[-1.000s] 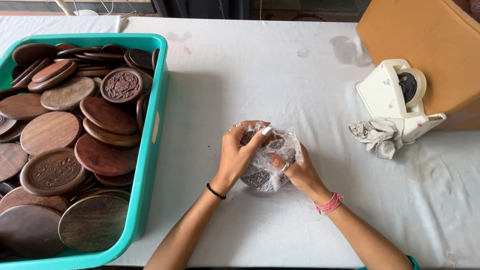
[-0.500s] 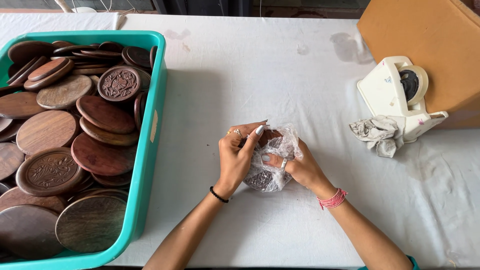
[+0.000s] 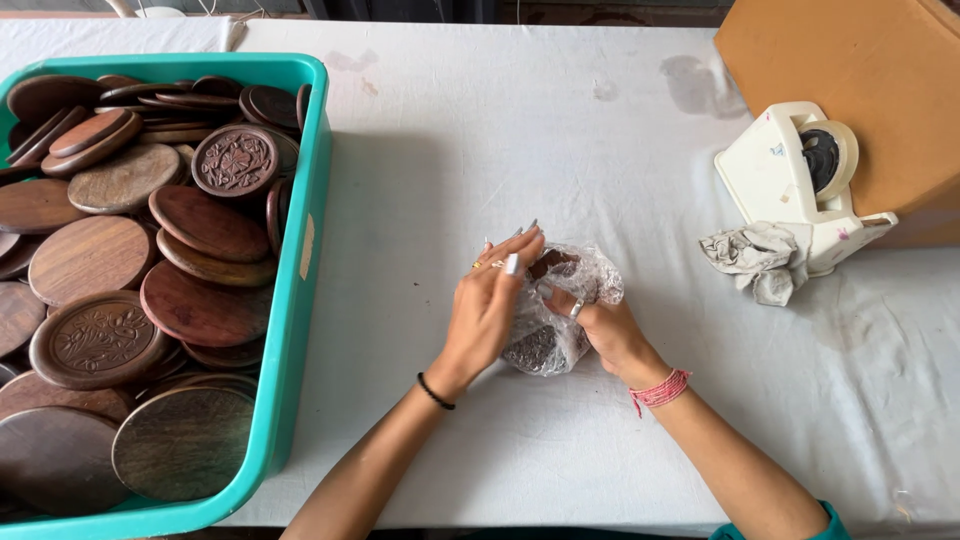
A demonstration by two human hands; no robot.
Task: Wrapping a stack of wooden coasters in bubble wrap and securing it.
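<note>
A round dark wooden disc wrapped in clear crinkled plastic film (image 3: pixel 556 310) rests on the white table between both hands. My left hand (image 3: pixel 490 305) presses against the bundle's left side, fingers curled over the film at its top. My right hand (image 3: pixel 603 328) grips the bundle from the right and underneath, a ring on one finger. Part of the disc is hidden behind the fingers.
A teal plastic bin (image 3: pixel 292 300) at the left holds several round wooden discs (image 3: pixel 205 225), some carved. A white tape dispenser (image 3: pixel 800 180) and a crumpled grey cloth (image 3: pixel 755 258) sit at the right, in front of a brown cardboard box (image 3: pixel 860 90).
The view has drifted slightly. Both hands have kept working the film around the disc, the left fingers shifting over the top of the bundle.
</note>
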